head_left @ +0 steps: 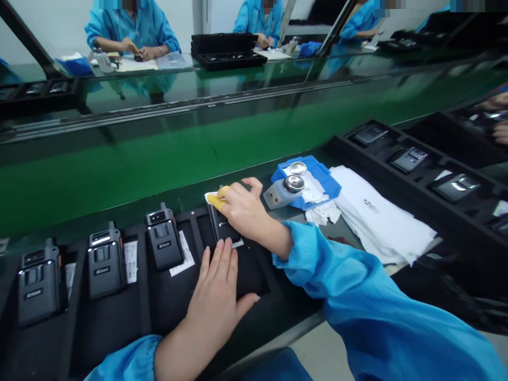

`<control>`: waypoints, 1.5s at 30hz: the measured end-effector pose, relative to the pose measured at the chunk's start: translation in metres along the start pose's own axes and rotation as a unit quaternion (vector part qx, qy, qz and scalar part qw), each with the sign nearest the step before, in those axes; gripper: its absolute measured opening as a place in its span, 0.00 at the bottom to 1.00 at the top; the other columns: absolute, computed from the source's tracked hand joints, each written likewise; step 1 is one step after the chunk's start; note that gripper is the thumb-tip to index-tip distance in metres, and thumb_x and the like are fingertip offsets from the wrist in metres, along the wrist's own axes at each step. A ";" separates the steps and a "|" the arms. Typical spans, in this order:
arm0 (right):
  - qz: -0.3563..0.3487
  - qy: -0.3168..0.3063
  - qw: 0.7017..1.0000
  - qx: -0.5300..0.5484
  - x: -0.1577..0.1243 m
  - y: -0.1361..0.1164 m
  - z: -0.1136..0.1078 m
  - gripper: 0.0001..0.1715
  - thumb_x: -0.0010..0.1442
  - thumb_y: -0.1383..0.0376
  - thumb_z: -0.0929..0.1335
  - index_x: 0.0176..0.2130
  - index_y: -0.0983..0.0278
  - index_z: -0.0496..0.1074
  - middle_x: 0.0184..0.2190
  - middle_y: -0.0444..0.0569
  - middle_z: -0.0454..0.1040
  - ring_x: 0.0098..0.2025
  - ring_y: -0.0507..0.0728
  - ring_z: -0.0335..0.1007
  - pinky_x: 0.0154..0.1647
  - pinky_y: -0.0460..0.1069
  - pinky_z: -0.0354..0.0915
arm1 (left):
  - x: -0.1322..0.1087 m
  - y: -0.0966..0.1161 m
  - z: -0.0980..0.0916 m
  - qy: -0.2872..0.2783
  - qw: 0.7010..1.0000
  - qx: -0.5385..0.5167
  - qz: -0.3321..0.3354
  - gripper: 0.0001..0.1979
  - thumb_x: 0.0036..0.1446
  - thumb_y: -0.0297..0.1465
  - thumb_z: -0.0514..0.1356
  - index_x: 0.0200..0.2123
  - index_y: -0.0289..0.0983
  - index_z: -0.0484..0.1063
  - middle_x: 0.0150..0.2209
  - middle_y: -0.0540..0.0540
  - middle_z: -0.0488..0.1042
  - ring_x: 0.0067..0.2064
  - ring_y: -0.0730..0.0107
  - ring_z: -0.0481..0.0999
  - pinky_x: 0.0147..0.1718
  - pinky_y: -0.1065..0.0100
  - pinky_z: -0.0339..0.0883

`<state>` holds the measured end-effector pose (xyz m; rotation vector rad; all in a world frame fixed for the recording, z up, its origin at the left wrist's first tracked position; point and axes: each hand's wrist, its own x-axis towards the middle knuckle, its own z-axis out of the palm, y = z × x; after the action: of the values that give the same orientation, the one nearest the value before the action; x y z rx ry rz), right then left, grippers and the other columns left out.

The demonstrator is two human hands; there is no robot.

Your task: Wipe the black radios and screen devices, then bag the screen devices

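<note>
A black two-way radio (224, 226) lies in the rightmost compartment of a black foam tray (145, 296), partly covered by my hands. My right hand (244, 211), with yellow finger cots on two fingers, presses a small white cloth (209, 197) onto the radio's upper end. Flat and stretched out, my left hand (216, 293) rests its fingertips at the radio's lower edge. To the left lie three more radios, (163, 238) being the nearest one, each with a white label slip beside it.
Right of my hands stand a pump bottle (281, 193) and a blue bin (327, 185) with white cloths. Farther right are a stack of white cloth (377, 211) and another black tray (391, 143) with devices. Co-workers in blue sleeves (159, 26) sit behind the green divider (178, 153).
</note>
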<state>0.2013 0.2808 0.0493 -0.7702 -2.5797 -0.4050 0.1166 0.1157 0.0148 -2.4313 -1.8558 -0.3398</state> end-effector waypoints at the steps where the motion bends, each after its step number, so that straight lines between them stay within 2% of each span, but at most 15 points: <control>1: -0.016 -0.004 1.000 0.000 0.002 -0.002 0.000 0.16 0.64 0.68 0.60 0.34 0.59 0.75 0.35 0.44 0.73 0.40 0.53 0.59 0.51 0.56 0.36 | 0.000 0.000 -0.001 -0.001 1.000 0.001 0.001 0.34 0.58 0.47 0.51 0.56 0.22 0.61 0.60 0.28 0.61 0.62 0.47 0.60 0.58 0.46 0.57; 6: 0.002 -0.035 0.999 -0.016 -0.008 0.014 -0.001 0.16 0.63 0.71 0.60 0.38 0.59 0.75 0.34 0.45 0.73 0.39 0.54 0.59 0.51 0.56 0.37 | 0.000 0.001 0.000 -0.004 1.000 0.001 0.003 0.35 0.58 0.46 0.53 0.57 0.22 0.59 0.61 0.29 0.59 0.63 0.47 0.58 0.57 0.45 0.57; 8: 0.026 -0.047 0.998 -0.033 -0.014 0.023 -0.002 0.17 0.62 0.73 0.60 0.35 0.60 0.76 0.32 0.45 0.72 0.38 0.54 0.59 0.50 0.55 0.38 | 0.000 0.000 0.000 0.000 1.000 0.003 0.005 0.35 0.57 0.46 0.53 0.57 0.22 0.59 0.61 0.29 0.59 0.62 0.47 0.59 0.57 0.45 0.58; 10: 0.055 -0.035 0.997 -0.052 -0.016 0.026 -0.003 0.17 0.62 0.73 0.60 0.31 0.61 0.76 0.32 0.46 0.72 0.38 0.54 0.58 0.48 0.55 0.39 | 0.000 0.000 0.001 0.005 1.000 0.005 0.007 0.35 0.56 0.46 0.54 0.57 0.22 0.60 0.61 0.28 0.59 0.62 0.46 0.59 0.56 0.45 0.59; 12: 0.066 0.002 0.996 -0.056 -0.013 0.021 -0.004 0.17 0.62 0.72 0.60 0.33 0.61 0.76 0.33 0.46 0.73 0.38 0.54 0.59 0.48 0.55 0.39 | 0.000 0.000 0.002 0.008 1.000 0.006 0.009 0.36 0.56 0.46 0.55 0.57 0.21 0.60 0.61 0.28 0.60 0.62 0.45 0.60 0.56 0.44 0.59; 15: 0.029 0.029 0.999 -0.033 -0.002 0.003 -0.003 0.15 0.63 0.70 0.61 0.37 0.59 0.76 0.34 0.45 0.73 0.39 0.54 0.59 0.48 0.55 0.38 | 0.000 0.000 0.003 0.000 1.000 0.001 0.005 0.36 0.56 0.46 0.55 0.57 0.22 0.59 0.61 0.27 0.59 0.62 0.45 0.58 0.57 0.44 0.58; 18: -0.006 0.008 1.000 -0.011 0.007 -0.010 -0.001 0.14 0.63 0.70 0.62 0.34 0.61 0.76 0.34 0.46 0.72 0.39 0.54 0.59 0.50 0.56 0.37 | -0.001 0.000 0.003 -0.011 1.000 -0.011 -0.009 0.36 0.57 0.47 0.53 0.58 0.24 0.58 0.62 0.29 0.58 0.64 0.47 0.56 0.59 0.44 0.55; 25: 0.058 -0.015 0.998 -0.027 0.008 0.009 0.000 0.17 0.63 0.71 0.60 0.35 0.61 0.76 0.34 0.47 0.73 0.39 0.54 0.59 0.49 0.56 0.37 | -0.001 -0.001 0.006 -0.012 0.999 -0.028 -0.012 0.37 0.57 0.50 0.51 0.58 0.25 0.59 0.63 0.30 0.57 0.65 0.49 0.53 0.60 0.45 0.54; 28: -0.013 -0.001 1.000 -0.010 0.007 0.007 -0.003 0.16 0.63 0.71 0.61 0.38 0.59 0.75 0.35 0.46 0.74 0.39 0.54 0.60 0.50 0.55 0.38 | -0.002 -0.001 0.003 -0.022 0.999 -0.034 -0.021 0.38 0.57 0.51 0.51 0.58 0.25 0.60 0.63 0.30 0.57 0.65 0.49 0.54 0.60 0.46 0.54; 31: -0.080 0.026 0.996 0.018 0.006 0.001 0.000 0.15 0.61 0.72 0.61 0.35 0.60 0.75 0.33 0.46 0.74 0.38 0.54 0.61 0.49 0.55 0.40 | -0.002 0.000 -0.006 -0.034 0.999 -0.039 -0.016 0.39 0.57 0.53 0.48 0.58 0.25 0.60 0.63 0.31 0.57 0.65 0.51 0.54 0.60 0.50 0.55; 34: -0.048 0.056 0.996 0.055 0.009 0.006 0.012 0.18 0.59 0.75 0.60 0.34 0.59 0.75 0.32 0.48 0.73 0.37 0.56 0.62 0.48 0.57 0.43 | 0.000 -0.002 -0.015 -0.047 0.998 -0.033 -0.015 0.40 0.58 0.54 0.44 0.59 0.24 0.58 0.63 0.32 0.56 0.65 0.54 0.52 0.61 0.55 0.53; 39: 0.015 0.122 0.990 0.067 0.012 0.019 0.024 0.21 0.58 0.74 0.57 0.24 0.62 0.72 0.27 0.51 0.70 0.33 0.58 0.60 0.44 0.58 0.45 | 0.002 -0.003 -0.020 -0.051 0.998 -0.028 -0.028 0.41 0.59 0.54 0.42 0.60 0.24 0.57 0.64 0.35 0.55 0.66 0.57 0.49 0.63 0.58 0.51; 42: -0.012 0.130 0.991 0.042 0.009 0.010 0.016 0.19 0.59 0.75 0.58 0.30 0.62 0.75 0.30 0.50 0.72 0.35 0.56 0.61 0.45 0.57 0.44 | 0.001 -0.002 -0.016 -0.045 0.998 -0.036 -0.027 0.41 0.58 0.54 0.42 0.59 0.24 0.58 0.63 0.33 0.55 0.66 0.55 0.51 0.62 0.56 0.53; 45: -0.042 0.071 0.996 0.026 0.010 -0.002 0.010 0.17 0.60 0.74 0.61 0.36 0.59 0.76 0.31 0.46 0.74 0.36 0.54 0.61 0.47 0.55 0.42 | 0.001 -0.002 -0.009 -0.044 0.998 -0.047 -0.028 0.40 0.59 0.53 0.45 0.59 0.25 0.58 0.63 0.31 0.54 0.65 0.53 0.52 0.61 0.52 0.54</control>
<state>0.1895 0.2878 0.0451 -0.5942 -2.4857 -0.4008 0.1136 0.1157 0.0237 -2.4963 -1.9919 -0.3354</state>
